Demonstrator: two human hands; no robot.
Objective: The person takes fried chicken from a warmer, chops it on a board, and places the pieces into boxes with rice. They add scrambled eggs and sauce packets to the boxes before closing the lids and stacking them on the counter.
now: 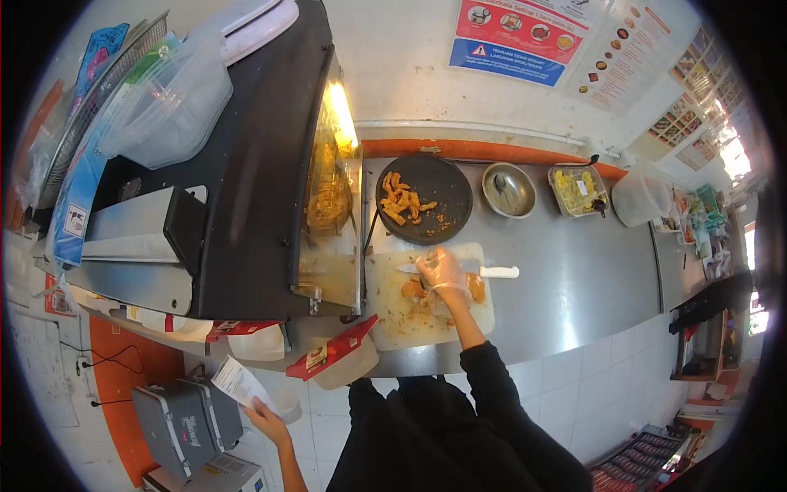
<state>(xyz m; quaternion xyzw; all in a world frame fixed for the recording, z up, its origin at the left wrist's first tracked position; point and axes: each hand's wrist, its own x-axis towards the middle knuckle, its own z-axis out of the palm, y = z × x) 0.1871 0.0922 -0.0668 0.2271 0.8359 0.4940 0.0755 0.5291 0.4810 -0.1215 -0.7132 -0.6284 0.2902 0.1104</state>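
My left hand (266, 421) is at the lower left, below the counter edge, with fingers closed on a white printed paper slip (238, 380). A whitish translucent piece (286, 404) shows beside those fingers. My right hand (443, 272), in a clear plastic glove, is over the white cutting board (389, 328) with its fingers curled together; what they hold, if anything, I cannot make out. Under and beside it lie browned fried pieces (412, 289) and scattered crumbs. A white-handled knife (498, 271) rests across the board, its blade partly hidden behind the right hand.
Behind the board stand a black round pan (447, 184) with fried strips, a steel bowl (508, 190) and a plastic food tub (577, 192). A lit glass warmer (332, 205) borders the left. Red-and-white boxes (336, 357) sit at the front edge.
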